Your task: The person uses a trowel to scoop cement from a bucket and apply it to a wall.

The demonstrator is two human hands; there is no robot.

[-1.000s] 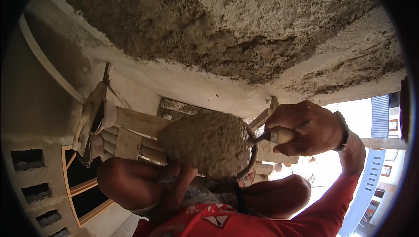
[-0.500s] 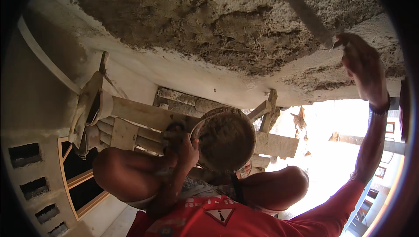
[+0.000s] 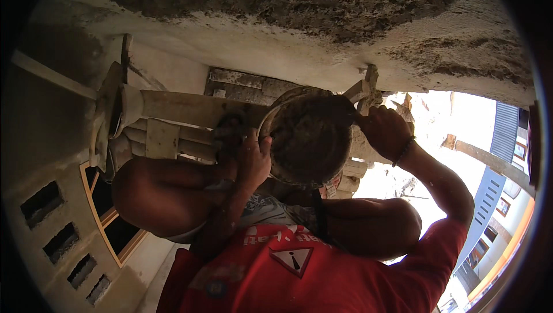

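Scooping seems in hand, with the left hand (image 3: 254, 160) gripping the rim of the bucket (image 3: 347, 148) and the right hand (image 3: 387, 133) clasping a trowel (image 3: 333, 109) at its mouth; the next move likely calls for a steady bucket.

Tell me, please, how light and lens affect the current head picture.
Head view: glare washes out the background beside the right hand; head view: the bucket is deeply shaded inside, so the trowel barely stands out; head view: the fisheye leaves black corners.
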